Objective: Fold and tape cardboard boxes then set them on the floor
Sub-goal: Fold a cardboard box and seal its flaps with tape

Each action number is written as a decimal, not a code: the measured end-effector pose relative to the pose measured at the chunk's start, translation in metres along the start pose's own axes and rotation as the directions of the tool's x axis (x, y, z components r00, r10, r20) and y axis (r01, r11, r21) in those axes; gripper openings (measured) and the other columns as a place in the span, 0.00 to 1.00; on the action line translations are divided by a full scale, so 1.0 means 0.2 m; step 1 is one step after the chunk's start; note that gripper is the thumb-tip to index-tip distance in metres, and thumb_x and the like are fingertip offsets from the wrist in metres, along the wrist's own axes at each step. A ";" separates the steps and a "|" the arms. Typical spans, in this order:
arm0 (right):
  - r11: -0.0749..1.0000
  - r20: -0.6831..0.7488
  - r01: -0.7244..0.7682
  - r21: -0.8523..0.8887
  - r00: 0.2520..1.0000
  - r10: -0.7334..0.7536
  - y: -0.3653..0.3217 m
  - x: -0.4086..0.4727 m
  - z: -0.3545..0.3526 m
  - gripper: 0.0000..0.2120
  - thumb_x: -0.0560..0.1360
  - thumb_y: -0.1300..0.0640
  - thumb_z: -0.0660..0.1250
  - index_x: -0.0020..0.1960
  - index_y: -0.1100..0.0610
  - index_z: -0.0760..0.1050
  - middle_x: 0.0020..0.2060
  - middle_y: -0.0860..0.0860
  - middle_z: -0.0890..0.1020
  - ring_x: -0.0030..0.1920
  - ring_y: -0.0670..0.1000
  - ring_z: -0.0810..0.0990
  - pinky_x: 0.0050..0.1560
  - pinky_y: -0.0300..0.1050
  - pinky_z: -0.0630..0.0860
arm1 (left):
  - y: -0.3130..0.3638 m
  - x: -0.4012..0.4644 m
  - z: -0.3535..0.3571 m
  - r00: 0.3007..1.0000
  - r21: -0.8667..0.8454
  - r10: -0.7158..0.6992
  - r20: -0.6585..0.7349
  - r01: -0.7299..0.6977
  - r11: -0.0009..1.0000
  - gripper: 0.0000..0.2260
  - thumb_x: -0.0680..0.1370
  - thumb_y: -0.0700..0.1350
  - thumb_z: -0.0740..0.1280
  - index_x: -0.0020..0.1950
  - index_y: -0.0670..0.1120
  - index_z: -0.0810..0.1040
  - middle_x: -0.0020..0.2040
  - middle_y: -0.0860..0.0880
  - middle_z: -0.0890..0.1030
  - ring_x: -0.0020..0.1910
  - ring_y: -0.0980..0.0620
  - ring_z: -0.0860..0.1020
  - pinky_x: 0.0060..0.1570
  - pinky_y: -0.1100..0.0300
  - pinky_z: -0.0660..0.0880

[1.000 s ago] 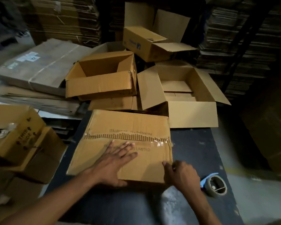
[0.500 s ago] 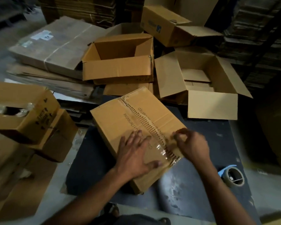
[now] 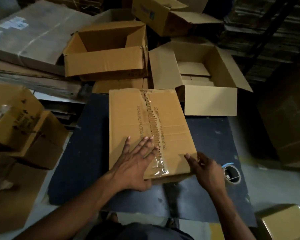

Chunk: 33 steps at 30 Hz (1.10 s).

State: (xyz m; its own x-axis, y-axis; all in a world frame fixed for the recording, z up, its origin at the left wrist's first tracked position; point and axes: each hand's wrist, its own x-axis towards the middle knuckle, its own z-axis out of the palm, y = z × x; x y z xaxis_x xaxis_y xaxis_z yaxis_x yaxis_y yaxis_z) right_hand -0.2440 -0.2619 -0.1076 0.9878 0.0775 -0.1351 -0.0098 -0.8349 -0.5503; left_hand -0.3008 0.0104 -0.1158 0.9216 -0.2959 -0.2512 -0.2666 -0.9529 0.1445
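Note:
A closed brown cardboard box (image 3: 170, 118) lies on the dark table (image 3: 87, 153), its taped centre seam running away from me. Clear tape (image 3: 160, 168) shines at the near end of the seam. My left hand (image 3: 137, 163) presses flat on the box's near left part, fingers spread and straight. My right hand (image 3: 203, 168) touches the near right corner of the box with loosely extended fingers. A roll of tape on a blue-handled dispenser (image 3: 232, 174) lies on the table just right of my right hand.
Open empty boxes stand beyond the table: one at centre back (image 3: 104, 61), one at right (image 3: 210, 99), another behind (image 3: 163, 18). Flat cardboard stacks (image 3: 29, 37) lie at back left. Boxes (image 3: 19, 122) crowd the left side; one box corner (image 3: 287, 222) shows lower right.
The box has turned on the table, so its taped seam now points away from me instead of running across. Both hands shifted to its near end.

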 end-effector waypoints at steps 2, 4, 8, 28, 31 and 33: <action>0.996 0.089 0.064 0.064 0.994 -0.069 0.09 0.07 -0.06 0.22 0.76 0.30 0.62 0.55 0.44 0.83 0.37 0.41 0.84 0.42 0.45 0.84 0.40 0.46 0.78 | 0.11 0.05 -0.03 0.996 0.008 -0.074 -0.057 0.075 0.997 0.52 0.70 0.76 0.56 0.85 0.50 0.40 0.83 0.45 0.31 0.81 0.47 0.30 0.77 0.33 0.35; 0.991 0.157 0.096 0.090 0.982 -0.109 0.23 0.16 -0.13 0.22 0.79 0.33 0.59 0.55 0.46 0.83 0.35 0.44 0.84 0.42 0.49 0.86 0.42 0.49 0.80 | 0.25 0.12 -0.02 0.986 -0.021 -0.159 -0.059 0.158 0.987 0.56 0.69 0.80 0.52 0.84 0.47 0.38 0.83 0.45 0.33 0.83 0.48 0.34 0.78 0.35 0.36; 0.971 0.243 0.127 -0.203 0.967 -0.075 0.72 0.42 -0.20 0.14 0.82 0.53 0.66 0.66 0.52 0.80 0.54 0.56 0.86 0.54 0.60 0.84 0.50 0.51 0.77 | 0.44 0.24 0.13 0.945 0.043 -0.294 -0.142 0.303 0.952 0.54 0.72 0.80 0.49 0.84 0.40 0.55 0.84 0.38 0.51 0.84 0.40 0.51 0.79 0.33 0.49; 0.848 0.512 0.291 -0.442 0.858 -0.028 1.17 0.51 -0.23 0.08 0.73 0.51 0.71 0.50 0.45 0.74 0.48 0.53 0.84 0.50 0.58 0.83 0.45 0.48 0.77 | 0.82 0.32 0.30 0.562 -0.175 -0.118 -0.819 -0.048 0.983 0.12 0.77 0.46 0.74 0.57 0.41 0.86 0.58 0.43 0.84 0.56 0.44 0.81 0.59 0.49 0.76; 0.928 0.508 0.262 -0.264 0.856 -0.097 1.12 0.39 -0.28 0.14 0.72 0.56 0.72 0.50 0.44 0.70 0.44 0.49 0.84 0.45 0.56 0.84 0.42 0.50 0.79 | 1.06 0.28 0.39 0.724 -0.721 -0.507 -0.469 0.018 0.693 0.05 0.79 0.49 0.74 0.48 0.49 0.86 0.45 0.58 0.84 0.42 0.60 0.80 0.43 0.62 0.75; 0.949 0.501 0.277 -0.152 0.849 -0.168 1.05 0.31 -0.34 0.19 0.72 0.61 0.73 0.56 0.45 0.70 0.45 0.48 0.84 0.42 0.52 0.84 0.38 0.40 0.77 | 1.16 0.29 0.45 0.728 -0.940 -0.670 0.145 0.312 0.136 0.20 0.78 0.65 0.67 0.47 0.49 0.85 0.43 0.57 0.86 0.37 0.61 0.80 0.38 0.61 0.74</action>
State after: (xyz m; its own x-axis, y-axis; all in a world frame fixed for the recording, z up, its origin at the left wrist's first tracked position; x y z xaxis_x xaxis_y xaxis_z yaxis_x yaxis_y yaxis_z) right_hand -0.1753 -0.4696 -0.1763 0.7628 0.4786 -0.4349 0.2881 -0.8536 -0.4341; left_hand -0.3349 -0.2335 -0.1823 0.8087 0.4129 -0.4188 0.5170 -0.1596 0.8410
